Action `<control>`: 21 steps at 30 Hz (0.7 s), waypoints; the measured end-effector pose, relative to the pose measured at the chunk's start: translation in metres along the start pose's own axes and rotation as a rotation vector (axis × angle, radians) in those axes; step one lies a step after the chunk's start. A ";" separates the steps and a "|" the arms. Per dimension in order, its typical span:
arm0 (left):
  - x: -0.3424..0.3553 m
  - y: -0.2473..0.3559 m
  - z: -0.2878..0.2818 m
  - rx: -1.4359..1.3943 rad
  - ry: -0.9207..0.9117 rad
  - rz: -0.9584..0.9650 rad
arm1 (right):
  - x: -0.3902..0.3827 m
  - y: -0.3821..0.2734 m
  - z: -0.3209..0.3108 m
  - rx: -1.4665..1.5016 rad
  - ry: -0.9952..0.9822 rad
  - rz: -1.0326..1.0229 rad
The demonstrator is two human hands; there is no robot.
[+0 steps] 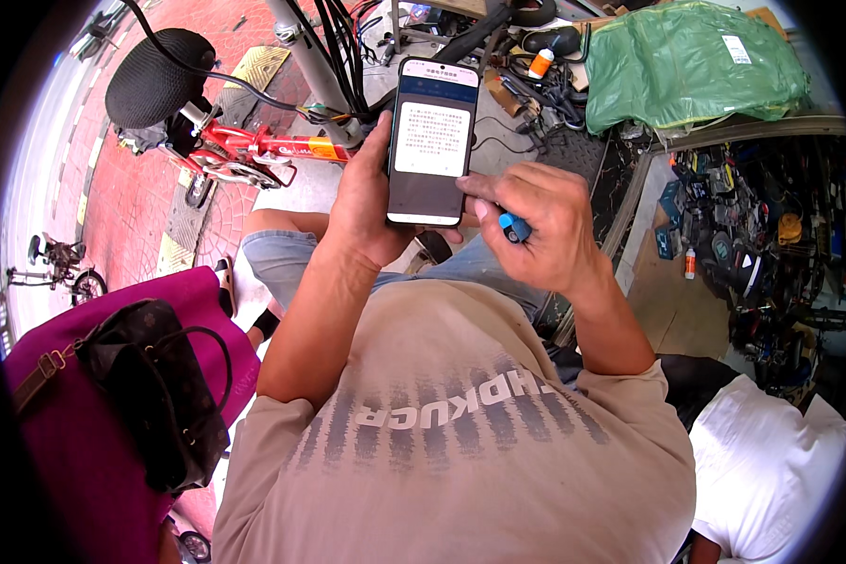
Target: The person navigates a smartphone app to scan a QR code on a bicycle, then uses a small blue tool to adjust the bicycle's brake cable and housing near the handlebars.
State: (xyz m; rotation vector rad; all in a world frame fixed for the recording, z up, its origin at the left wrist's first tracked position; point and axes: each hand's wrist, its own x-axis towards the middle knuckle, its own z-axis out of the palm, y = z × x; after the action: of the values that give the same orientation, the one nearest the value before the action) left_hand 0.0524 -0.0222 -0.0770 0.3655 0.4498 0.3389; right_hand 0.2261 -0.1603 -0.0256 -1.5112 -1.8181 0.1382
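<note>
A smartphone (432,193) lies tilted up in my left hand (362,211), its thumb along the left edge and fingertips showing under the lower right corner. The lit screen has a white text box on a dark ground. My right hand (555,221) is closed around a blue, round-ended thing (513,227) like a tool handle; most of it is hidden in the fist. That hand's index finger reaches to the phone's right edge, low beside the screen. Whether it touches the glass I cannot tell.
A red bicycle (282,148) with a black saddle (160,77) stands ahead to the left. Green plastic sheeting (696,70) covers something at the far right. Tools and parts (724,244) crowd the right side. People in magenta (75,404) and white (766,470) are close on either side.
</note>
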 end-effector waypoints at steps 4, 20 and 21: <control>0.003 -0.001 0.000 0.017 0.027 0.008 | 0.008 -0.003 -0.001 -0.063 -0.024 0.006; 0.003 -0.003 -0.002 -0.003 -0.035 0.030 | 0.009 0.002 -0.001 -0.017 0.025 0.040; 0.003 -0.003 -0.002 0.006 -0.036 0.031 | 0.009 0.002 -0.001 -0.005 0.037 0.040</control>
State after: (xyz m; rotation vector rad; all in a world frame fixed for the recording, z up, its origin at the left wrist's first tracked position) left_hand 0.0543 -0.0231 -0.0806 0.3840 0.4106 0.3605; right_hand 0.2283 -0.1520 -0.0223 -1.5440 -1.7607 0.1241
